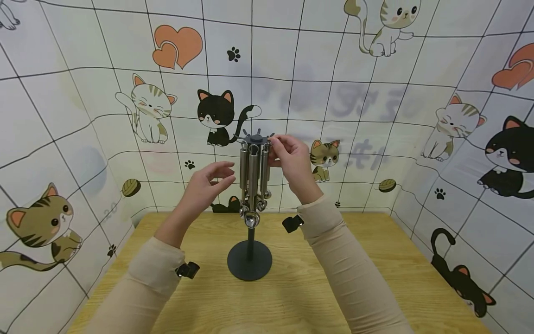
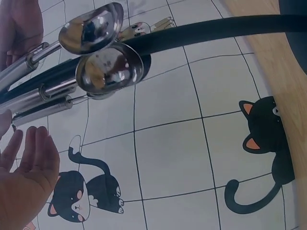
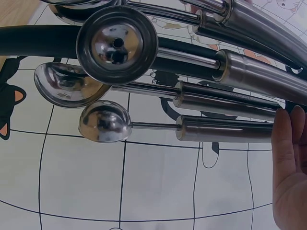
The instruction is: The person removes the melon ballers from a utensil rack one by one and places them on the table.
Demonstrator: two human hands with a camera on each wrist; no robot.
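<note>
Several shiny metal scoops (image 1: 251,218) with thick cylindrical handles hang bowl-down around a dark stand (image 1: 249,266). At the stand's hooked top, on the right side, my right hand (image 1: 294,164) pinches the upper end of one scoop's handle between thumb and forefinger. In the right wrist view, the fingers of this hand lie at the handle end of the lowest scoop (image 3: 225,130); the exact contact is partly hidden. My left hand (image 1: 204,185) is held in the air left of the handles, its fingers relaxed and apart from the scoops (image 2: 110,69).
The stand's round base sits on a light wooden table (image 1: 200,297). White cloth walls (image 1: 267,102) with a black grid and cartoon cats close off the back and both sides. A small black camera (image 1: 293,224) is worn on each wrist.
</note>
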